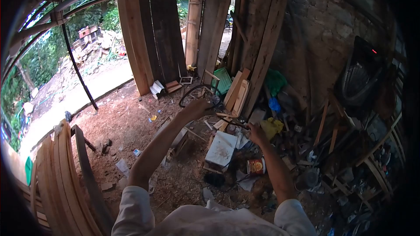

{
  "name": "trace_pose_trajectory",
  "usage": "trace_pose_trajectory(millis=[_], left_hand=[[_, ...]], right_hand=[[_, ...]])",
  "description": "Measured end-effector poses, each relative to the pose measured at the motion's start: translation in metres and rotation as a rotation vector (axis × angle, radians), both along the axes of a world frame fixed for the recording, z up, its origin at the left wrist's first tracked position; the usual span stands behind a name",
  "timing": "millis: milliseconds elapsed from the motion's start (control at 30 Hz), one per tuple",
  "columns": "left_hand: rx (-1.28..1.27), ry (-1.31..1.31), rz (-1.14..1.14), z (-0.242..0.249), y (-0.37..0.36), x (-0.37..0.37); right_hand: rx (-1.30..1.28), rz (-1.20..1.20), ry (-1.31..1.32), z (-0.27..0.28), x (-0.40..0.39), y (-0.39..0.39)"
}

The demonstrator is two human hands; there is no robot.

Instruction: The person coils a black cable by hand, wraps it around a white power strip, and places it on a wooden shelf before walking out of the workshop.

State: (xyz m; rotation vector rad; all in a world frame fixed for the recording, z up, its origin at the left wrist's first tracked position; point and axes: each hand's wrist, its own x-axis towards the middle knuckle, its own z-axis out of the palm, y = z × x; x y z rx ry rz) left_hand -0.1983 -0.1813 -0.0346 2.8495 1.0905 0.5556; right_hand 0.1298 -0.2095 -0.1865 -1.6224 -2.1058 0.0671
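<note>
Gripping dark cord (235, 123), left hand (199, 109) and right hand (257, 133), fingers curled; bucket label (256, 166) unreadable.

- The dark cord (235, 123) I have between my hands is thin, looks nearly black, and holds a curved shape.
- Part of it bends into a rounded loop beyond my left hand (196, 110), bowing out to the left and arching over the far side of my knuckles.
- From there it runs as one slightly sagging strand across to my right hand (257, 134), where my fingers are closed on it.
- It hangs in the air in front of me; I can't make out its ends.
</note>
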Motion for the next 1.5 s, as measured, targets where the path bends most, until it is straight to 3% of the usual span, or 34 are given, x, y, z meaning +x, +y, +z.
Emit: trace_pose_trajectory(millis=[67, 200, 300, 400, 433, 467, 500, 567, 667, 767, 833, 967, 1033, 1100, 1133, 1200, 1233, 1267, 1367, 1500], left_hand=[[-0.031, -0.028, 0.033, -0.006, 0.005, -0.017], [-0.081, -0.118, 0.172, -0.032, 0.014, -0.049], [-0.089, -0.25, 0.219, -0.048, 0.037, -0.084], [-0.087, -0.48, 0.267, -0.078, 0.064, -0.136], [-0.099, -0.428, 0.334, -0.066, 0.053, -0.151], [-0.177, -0.442, 0.495, -0.063, 0.046, -0.165], [-0.12, -0.611, 0.426, -0.082, 0.055, -0.183], [-0.311, -0.99, 0.65, -0.087, 0.049, -0.197], [-0.425, -1.271, 0.593, -0.107, 0.058, -0.201], [-0.567, -1.479, 0.462, -0.112, 0.064, -0.179], [-0.827, -1.584, 0.229, -0.107, 0.069, -0.161], [-1.109, -1.464, 0.102, -0.086, 0.059, -0.097], [-1.245, -1.401, 0.04, -0.085, 0.056, -0.066], [-1.389, -1.393, 0.01, -0.08, 0.042, -0.036], [-1.436, -1.323, 0.051, -0.081, 0.036, -0.025], [-1.506, -1.18, 0.128, -0.082, 0.026, -0.009], [-1.484, -0.987, 0.169, -0.077, 0.016, -0.006], [-1.441, -0.807, 0.212, -0.067, 0.003, -0.006], [-1.408, -0.442, 0.178, -0.083, 0.001, -0.009], [-1.444, -0.214, 0.165, -0.073, -0.002, -0.003]], right_hand=[[-0.103, 0.122, 0.219, -0.009, 0.006, 0.01], [-0.027, -0.002, 0.494, 0.03, 0.002, -0.009], [-0.016, -0.114, 0.501, 0.022, 0.033, 0.004], [0.236, -0.279, 0.3, 0.015, 0.089, -0.004], [0.272, -0.371, 0.197, 0.003, 0.117, -0.003], [0.208, -0.456, 0.37, 0.006, 0.128, -0.015], [0.14, -0.541, 0.542, 0.008, 0.138, -0.029], [-0.005, -0.701, 0.611, -0.005, 0.166, -0.037], [-0.147, -0.705, 0.531, 0.017, 0.146, -0.065], [-0.187, -0.673, 0.189, -0.013, 0.141, -0.059], [-0.218, -0.546, 0.132, -0.025, 0.133, -0.05], [-0.149, -0.239, 0.254, 0.011, 0.047, -0.033], [-0.247, 0.015, 0.405, 0.026, 0.0, -0.019], [-0.228, 0.3, 0.73, 0.008, -0.056, -0.005], [-0.146, 0.329, 0.687, -0.012, -0.082, 0.005], [-0.226, 0.553, 0.855, -0.024, -0.114, 0.008], [-0.399, 0.748, 1.058, -0.007, -0.124, -0.001], [-0.603, 0.449, 0.927, 0.018, -0.126, -0.007], [-0.225, 0.257, 0.37, 0.053, -0.128, -0.016], [-0.182, 0.631, 0.589, 0.033, -0.121, -0.015]])
